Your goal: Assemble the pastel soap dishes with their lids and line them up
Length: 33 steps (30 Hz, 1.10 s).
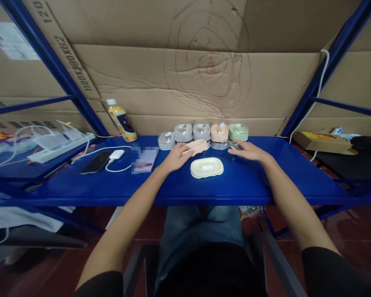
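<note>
My left hand [178, 157] is closed on a peach-coloured oval shell or tray [198, 146], held tilted over the blue shelf. Just in front of it lies a cream oval tray [206, 168] with a raised bar in its middle. My right hand [246, 151] is closed around a small dark and shiny item [234, 144], too little shown to name. Behind both hands runs a row of small rounded boxes with clear lids: grey boxes [183, 132], a peach box [219, 132] and a green box [238, 131]. Some stand stacked on others.
Left on the shelf [89, 187] lie a black phone [96, 162], a white charger [116, 154] with its cable and a second phone [148, 159]. A yellow bottle [122, 121] leans by the cardboard backing [126, 74]. Blue posts [336, 53] flank the shelf.
</note>
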Each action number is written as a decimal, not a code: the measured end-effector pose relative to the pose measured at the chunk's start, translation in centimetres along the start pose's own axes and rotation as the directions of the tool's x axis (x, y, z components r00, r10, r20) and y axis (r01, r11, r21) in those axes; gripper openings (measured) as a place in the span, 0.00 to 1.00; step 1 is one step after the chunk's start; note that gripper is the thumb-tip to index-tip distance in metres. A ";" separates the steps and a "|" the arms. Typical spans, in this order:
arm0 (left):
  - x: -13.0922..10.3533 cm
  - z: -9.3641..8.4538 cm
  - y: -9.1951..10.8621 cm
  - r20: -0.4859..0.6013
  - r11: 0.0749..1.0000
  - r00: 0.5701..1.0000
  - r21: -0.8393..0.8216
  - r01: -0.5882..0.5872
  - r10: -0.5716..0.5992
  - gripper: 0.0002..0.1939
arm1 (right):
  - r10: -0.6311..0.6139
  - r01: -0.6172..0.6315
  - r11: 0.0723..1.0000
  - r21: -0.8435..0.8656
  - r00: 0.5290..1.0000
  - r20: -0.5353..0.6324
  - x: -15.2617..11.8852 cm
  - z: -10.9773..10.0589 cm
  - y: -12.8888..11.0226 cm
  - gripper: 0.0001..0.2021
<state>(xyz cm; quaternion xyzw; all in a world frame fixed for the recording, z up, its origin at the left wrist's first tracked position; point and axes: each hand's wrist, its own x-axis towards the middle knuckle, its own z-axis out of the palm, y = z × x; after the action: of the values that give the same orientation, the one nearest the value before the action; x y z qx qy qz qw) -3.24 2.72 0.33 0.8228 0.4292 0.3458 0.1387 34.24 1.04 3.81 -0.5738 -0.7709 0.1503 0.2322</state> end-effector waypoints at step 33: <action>-1.4 4.2 2.2 0.232 0.948 0.954 -0.296 -0.115 0.188 0.81 | -0.454 0.453 0.890 0.039 0.891 0.017 -1.3 4.0 -5.8 0.46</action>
<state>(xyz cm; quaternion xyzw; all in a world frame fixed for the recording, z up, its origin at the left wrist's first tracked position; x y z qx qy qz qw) 0.44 0.64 -2.17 0.8636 0.2894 0.3028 0.2805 27.66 -1.81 3.09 -0.3720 -0.8838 0.1122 0.2605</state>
